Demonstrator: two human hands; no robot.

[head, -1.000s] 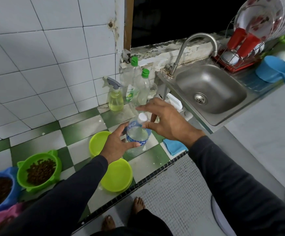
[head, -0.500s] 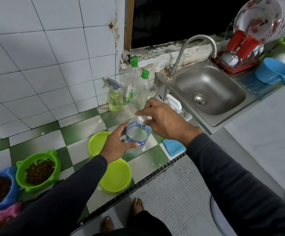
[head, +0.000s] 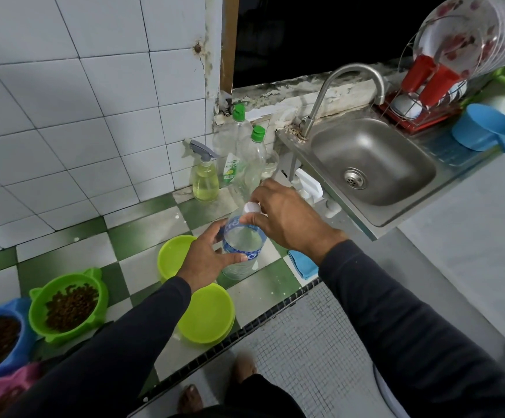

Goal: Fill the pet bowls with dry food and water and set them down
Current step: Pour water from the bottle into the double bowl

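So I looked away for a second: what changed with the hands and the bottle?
The right hand came down from above the water bottle and now pinches its white cap. The left hand still holds the bottle's body. The yellow-green bowls and the kibble bowl stayed put.

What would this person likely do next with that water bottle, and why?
Probably twist off the white cap: the right hand pinches it while the left hand grips the water bottle. The cap looks still on, and the two yellow-green bowls beside it hold no food, so they likely await water.
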